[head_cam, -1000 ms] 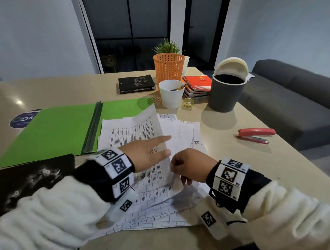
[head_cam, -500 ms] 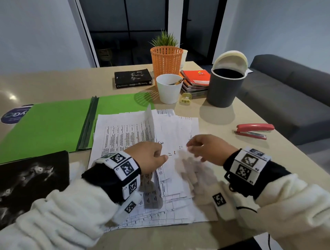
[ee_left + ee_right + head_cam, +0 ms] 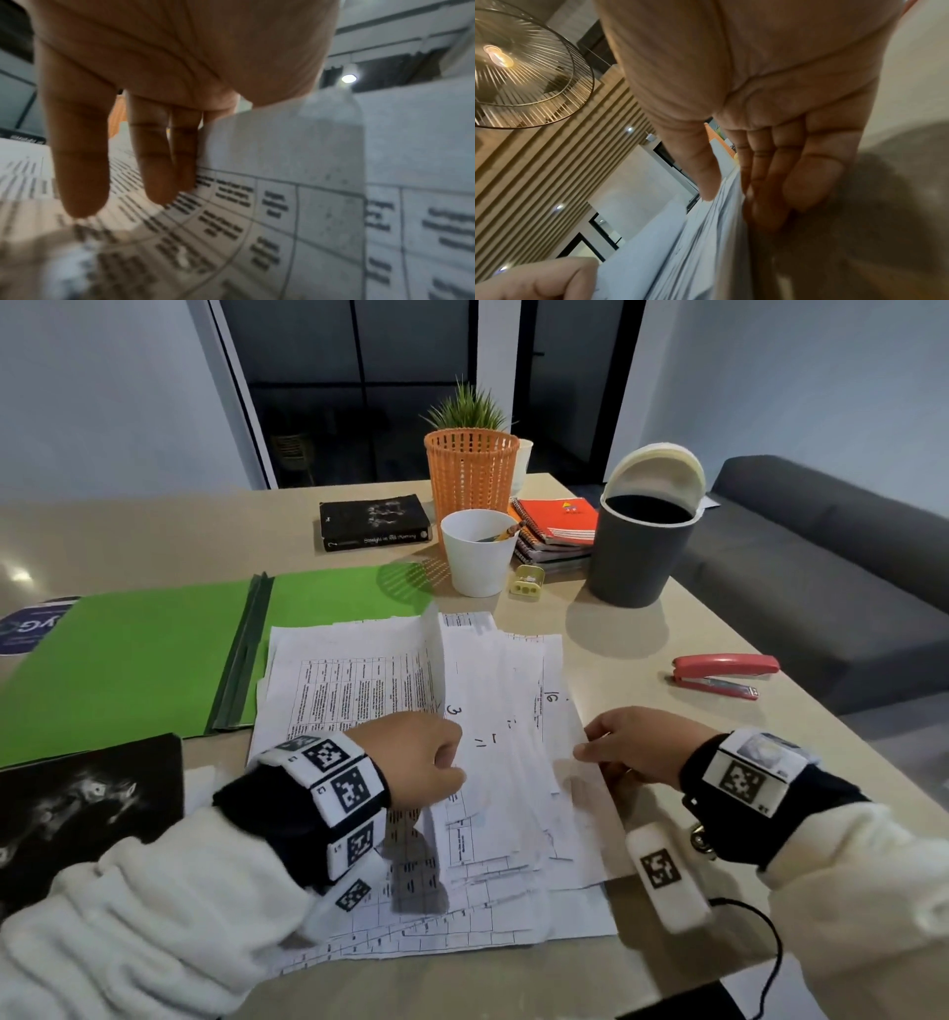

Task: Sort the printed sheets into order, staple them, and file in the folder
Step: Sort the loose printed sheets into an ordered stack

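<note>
A loose pile of printed sheets (image 3: 359, 690) lies mid-table, partly over the open green folder (image 3: 128, 660). A sheaf turned face down, with handwritten numbers (image 3: 503, 762), lies across the pile's right half. My left hand (image 3: 447, 762) holds the sheaf's left side, thumb on top, while its fingers (image 3: 82, 172) reach down onto a printed table page (image 3: 308, 223). My right hand (image 3: 590, 752) pinches the sheaf's right edge, thumb above and fingers (image 3: 762, 192) beneath the stacked sheets (image 3: 680, 253). The red stapler (image 3: 719, 672) lies shut, to the right of the sheets.
Behind the sheets stand a white cup of pencils (image 3: 477, 557), an orange basket (image 3: 470, 469), a grey bin (image 3: 642, 546) with its lid up, spiral notebooks (image 3: 557, 526), a yellow sharpener (image 3: 528, 580) and a black book (image 3: 375, 521). Another black book (image 3: 87, 803) lies front left. A sofa (image 3: 821, 567) borders the table's right edge.
My right hand has gone from the pile's middle to the sheaf's right edge. The left fingers have curled onto the sheets, and the raised page has been laid over to the right.
</note>
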Available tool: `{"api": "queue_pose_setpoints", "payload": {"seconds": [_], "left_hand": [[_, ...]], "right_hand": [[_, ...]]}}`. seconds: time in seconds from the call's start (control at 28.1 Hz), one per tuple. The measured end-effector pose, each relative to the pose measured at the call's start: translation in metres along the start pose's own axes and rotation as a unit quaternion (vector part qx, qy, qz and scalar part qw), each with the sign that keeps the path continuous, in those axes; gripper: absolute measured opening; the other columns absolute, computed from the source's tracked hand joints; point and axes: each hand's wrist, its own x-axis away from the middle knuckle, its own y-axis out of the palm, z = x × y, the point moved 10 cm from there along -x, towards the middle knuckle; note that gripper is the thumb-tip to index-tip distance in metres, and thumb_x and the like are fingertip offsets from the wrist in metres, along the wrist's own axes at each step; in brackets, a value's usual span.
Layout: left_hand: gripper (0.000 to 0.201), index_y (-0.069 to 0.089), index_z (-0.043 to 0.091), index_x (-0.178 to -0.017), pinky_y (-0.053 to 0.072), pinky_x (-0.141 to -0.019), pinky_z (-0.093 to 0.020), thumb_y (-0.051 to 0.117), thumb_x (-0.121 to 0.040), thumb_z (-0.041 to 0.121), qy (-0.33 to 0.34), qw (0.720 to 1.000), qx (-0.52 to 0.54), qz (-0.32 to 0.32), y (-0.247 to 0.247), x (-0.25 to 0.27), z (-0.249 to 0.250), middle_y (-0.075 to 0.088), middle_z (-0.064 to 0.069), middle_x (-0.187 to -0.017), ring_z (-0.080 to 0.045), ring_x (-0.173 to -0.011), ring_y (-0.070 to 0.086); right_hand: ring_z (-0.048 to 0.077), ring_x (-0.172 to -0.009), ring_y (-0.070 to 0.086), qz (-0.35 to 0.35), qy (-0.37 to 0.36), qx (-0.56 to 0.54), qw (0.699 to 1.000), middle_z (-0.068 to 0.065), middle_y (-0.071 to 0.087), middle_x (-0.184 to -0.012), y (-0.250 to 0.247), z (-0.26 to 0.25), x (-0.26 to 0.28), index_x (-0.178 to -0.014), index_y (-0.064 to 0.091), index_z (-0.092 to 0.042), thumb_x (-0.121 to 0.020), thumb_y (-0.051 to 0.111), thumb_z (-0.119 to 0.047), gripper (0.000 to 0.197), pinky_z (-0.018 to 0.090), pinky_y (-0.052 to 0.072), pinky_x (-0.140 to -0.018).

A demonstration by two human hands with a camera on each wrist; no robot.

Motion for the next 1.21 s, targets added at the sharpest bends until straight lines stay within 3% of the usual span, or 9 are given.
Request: {"api": "queue_pose_setpoints", "payload": {"seconds": [0.18, 0.46, 0.61, 0.71, 0.78, 0.93, 1.0, 1.1, 1.21], "left_hand": [[0.021, 0.052, 0.024, -0.090, 0.037, -0.061, -0.025, 0.051, -0.089, 0.045, -0.001, 0.999, -0.021, -0.046, 0.010, 0.002, -0.001, 0.052, 0.012, -0.084, -0.007, -0.072, 0.048], [0.018, 0.049, 0.026, -0.094, 0.036, -0.068, -0.026, 0.045, -0.092, 0.044, -0.006, 0.999, -0.036, -0.023, 0.015, 0.000, 0.009, 0.041, 0.013, -0.081, -0.011, -0.080, 0.047], [0.022, 0.051, 0.026, -0.094, 0.037, -0.068, -0.027, 0.042, -0.092, 0.047, -0.014, 1.000, -0.021, 0.000, 0.011, 0.000, 0.007, 0.040, 0.015, -0.079, -0.010, -0.078, 0.046], [0.029, 0.051, 0.025, -0.091, 0.038, -0.067, -0.027, 0.039, -0.093, 0.051, -0.018, 1.000, -0.015, 0.003, 0.012, -0.002, 0.005, 0.041, 0.015, -0.079, -0.010, -0.076, 0.047], [0.032, 0.051, 0.024, -0.088, 0.037, -0.067, -0.028, 0.037, -0.093, 0.053, -0.019, 1.000, -0.014, 0.011, 0.012, -0.003, 0.004, 0.042, 0.014, -0.078, -0.011, -0.076, 0.047], [0.037, 0.048, 0.022, -0.081, 0.038, -0.065, -0.028, 0.036, -0.092, 0.055, -0.020, 0.999, 0.012, 0.043, 0.007, -0.005, 0.002, 0.048, 0.010, -0.079, -0.012, -0.071, 0.049], [0.037, 0.047, 0.022, -0.081, 0.036, -0.062, -0.028, 0.036, -0.092, 0.055, -0.019, 0.998, 0.026, 0.055, 0.005, -0.005, 0.002, 0.048, 0.009, -0.077, -0.011, -0.070, 0.048], [0.037, 0.045, 0.023, -0.097, 0.034, -0.063, -0.029, 0.032, -0.093, 0.057, -0.024, 0.996, 0.052, 0.063, -0.001, -0.002, 0.003, 0.046, 0.012, -0.074, -0.013, -0.073, 0.049], [0.042, 0.039, 0.022, -0.116, 0.037, -0.068, -0.028, 0.028, -0.094, 0.056, -0.021, 0.994, 0.086, 0.063, -0.006, 0.001, 0.004, 0.053, 0.010, -0.083, -0.017, -0.078, 0.053]], "right_hand": [[0.037, -0.091, 0.068, 0.005, -0.012, -0.024, 1.000, 0.018, 0.070, -0.097, 0.004, -0.008, -0.005, -0.096, 0.062, -0.005, -0.082, 0.068, -0.019, 0.020, 0.047, 0.055, -0.087], [0.011, -0.068, 0.053, 0.050, -0.030, 0.029, 0.998, -0.003, 0.055, -0.085, -0.002, -0.011, 0.004, -0.136, 0.025, -0.023, -0.080, 0.072, -0.021, 0.072, 0.020, 0.041, -0.058], [0.008, -0.064, 0.052, 0.047, -0.044, 0.078, 0.995, -0.007, 0.054, -0.082, -0.006, -0.018, 0.015, -0.121, 0.045, -0.023, -0.083, 0.068, -0.032, 0.045, 0.020, 0.037, -0.056], [0.007, -0.066, 0.057, -0.014, -0.052, 0.092, 0.994, -0.007, 0.064, -0.086, 0.007, -0.023, 0.018, -0.107, 0.060, -0.022, -0.085, 0.064, -0.038, 0.028, 0.025, 0.048, -0.071], [0.014, -0.066, 0.058, -0.043, -0.047, 0.045, 0.997, 0.001, 0.065, -0.079, 0.017, -0.021, 0.015, -0.103, 0.065, -0.007, -0.085, 0.065, -0.031, 0.030, 0.034, 0.051, -0.083], [0.016, -0.059, 0.053, -0.068, -0.049, -0.034, 0.996, 0.006, 0.060, -0.070, 0.030, -0.026, 0.012, -0.092, 0.065, -0.003, -0.089, 0.059, -0.012, 0.011, 0.025, 0.048, -0.064], [0.019, -0.067, 0.054, -0.097, -0.061, -0.079, 0.990, 0.011, 0.061, -0.081, 0.041, -0.035, 0.013, -0.095, 0.062, -0.007, -0.089, 0.058, -0.007, 0.007, 0.028, 0.047, -0.067], [0.025, -0.085, 0.059, -0.145, -0.109, -0.100, 0.978, 0.019, 0.065, -0.107, 0.057, -0.053, 0.016, -0.119, 0.056, -0.017, -0.084, 0.065, -0.022, 0.036, 0.033, 0.048, -0.077], [0.017, -0.113, 0.060, -0.136, -0.147, -0.002, 0.980, -0.001, 0.055, -0.134, 0.062, -0.065, 0.019, -0.142, 0.031, -0.044, -0.061, 0.065, -0.071, 0.092, 0.034, 0.048, -0.098]]}}
